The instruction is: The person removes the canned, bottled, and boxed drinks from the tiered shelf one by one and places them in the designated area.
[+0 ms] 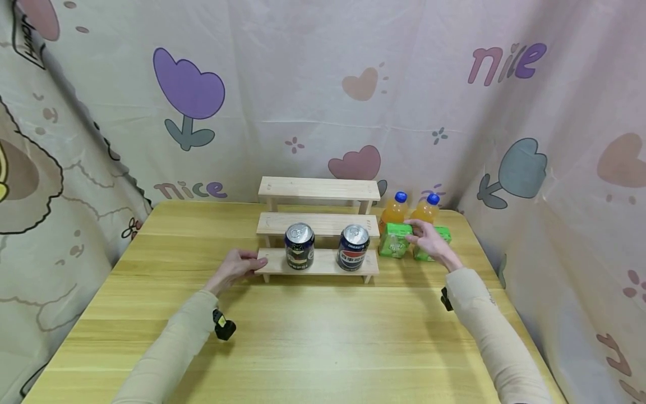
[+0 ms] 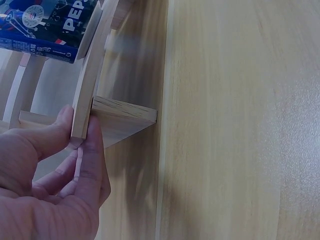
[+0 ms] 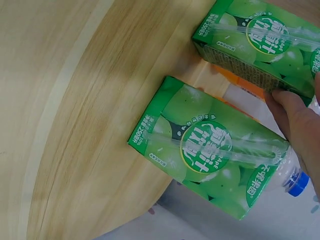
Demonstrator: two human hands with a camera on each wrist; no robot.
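My left hand (image 1: 236, 270) pinches the left end of the lowest step of a wooden three-step display rack (image 1: 323, 262), thumb on top and fingers beneath. On that step stand two dark blue Pepsi cans, a left can (image 1: 300, 247) and a right can (image 1: 353, 248). To the right of the rack, my right hand (image 1: 430, 241) grips the top right corner of a green juice box (image 1: 393, 241). In the right wrist view, its thumb (image 3: 285, 102) lies against that box's side. A second green juice box (image 3: 200, 150) stands beside it, partly hidden by the hand in the head view.
Two orange drink bottles with blue caps, a left bottle (image 1: 395, 207) and a right bottle (image 1: 427, 208), stand behind the juice boxes. The rack rests toward the back of the wooden table (image 1: 323, 342). A printed curtain (image 1: 282, 73) hangs behind and along both sides.
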